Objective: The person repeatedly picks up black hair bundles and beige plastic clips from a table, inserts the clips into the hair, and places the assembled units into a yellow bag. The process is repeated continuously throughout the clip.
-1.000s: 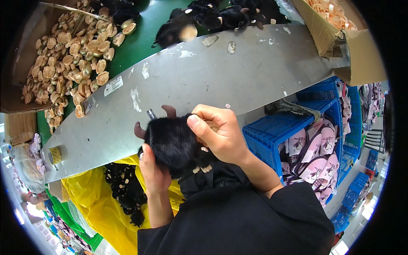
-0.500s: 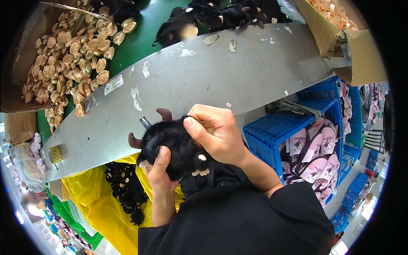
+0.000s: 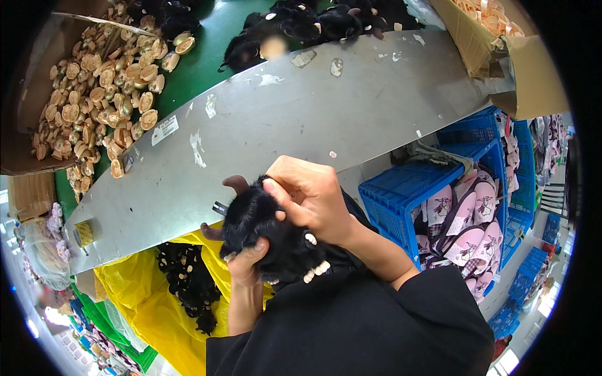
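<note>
A black plush toy (image 3: pixel 276 235) with two brown horns, a small dark label and pale claw-like tips is held between my hands, in front of my body. My left hand (image 3: pixel 247 260) grips its lower left side, the thumb lying on the fur. My right hand (image 3: pixel 310 197) pinches the toy's upper right side with bent fingers; what lies beneath those fingers is hidden. The metal tabletop (image 3: pixel 269 138) is just beyond the toy.
Gold and tan plastic pieces (image 3: pixel 94 94) fill a carton at left. Black plush toys (image 3: pixel 295 25) lie along the green surface at the back. A yellow bag (image 3: pixel 135 282) holds more black pieces. Blue crates (image 3: pixel 401 194) with pink slippers (image 3: pixel 464 244) stand at right; a carton (image 3: pixel 533 69) sits far right.
The plush toy has tilted and shifted slightly right and down, its clawed end now lower. Both hands moved with it and keep their hold.
</note>
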Demonstrator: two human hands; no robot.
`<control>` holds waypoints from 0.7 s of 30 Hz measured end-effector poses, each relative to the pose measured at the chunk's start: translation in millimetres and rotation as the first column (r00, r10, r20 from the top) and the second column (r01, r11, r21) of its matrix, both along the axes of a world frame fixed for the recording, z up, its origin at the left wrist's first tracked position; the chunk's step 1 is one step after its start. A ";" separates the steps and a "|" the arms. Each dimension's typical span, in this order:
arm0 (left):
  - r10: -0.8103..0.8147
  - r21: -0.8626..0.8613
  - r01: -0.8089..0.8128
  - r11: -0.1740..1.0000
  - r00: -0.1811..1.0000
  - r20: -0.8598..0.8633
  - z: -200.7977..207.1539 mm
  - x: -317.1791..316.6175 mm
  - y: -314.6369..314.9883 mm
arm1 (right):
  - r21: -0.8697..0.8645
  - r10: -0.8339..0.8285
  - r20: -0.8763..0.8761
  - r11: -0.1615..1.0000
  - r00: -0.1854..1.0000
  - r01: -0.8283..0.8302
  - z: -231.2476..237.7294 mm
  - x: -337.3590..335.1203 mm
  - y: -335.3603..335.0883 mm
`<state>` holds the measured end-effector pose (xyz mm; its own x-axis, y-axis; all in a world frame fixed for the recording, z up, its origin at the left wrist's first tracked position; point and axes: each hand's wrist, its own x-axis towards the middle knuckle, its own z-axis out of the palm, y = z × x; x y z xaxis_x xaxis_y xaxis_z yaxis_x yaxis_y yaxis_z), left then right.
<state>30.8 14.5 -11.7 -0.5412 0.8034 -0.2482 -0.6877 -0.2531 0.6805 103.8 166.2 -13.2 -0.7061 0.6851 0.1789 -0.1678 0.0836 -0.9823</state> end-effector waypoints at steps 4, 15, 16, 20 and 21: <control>-0.066 -0.061 0.063 0.996 0.997 -0.045 3.8 -9.6 2.6 | 0.087 -0.027 0.027 0.996 0.999 0.025 -5.5 0.6 2.0; 0.211 -0.291 -0.275 0.916 0.950 -0.230 10.9 -6.0 16.9 | -0.352 0.069 -0.152 0.928 0.986 -0.119 23.2 30.2 -1.3; 0.187 -0.284 -0.251 0.925 0.954 -0.233 10.9 -7.7 15.6 | -0.359 0.100 -0.154 0.921 0.983 -0.150 24.3 31.0 -3.5; 0.154 -0.257 -0.228 0.939 0.948 -0.278 17.5 -4.1 16.2 | -0.303 0.131 -0.044 0.943 0.990 -0.138 22.8 26.1 -4.4; 0.154 -0.255 -0.230 0.939 0.946 -0.287 20.7 -2.6 16.5 | -0.266 0.141 -0.005 0.954 0.990 -0.137 22.4 25.0 -3.6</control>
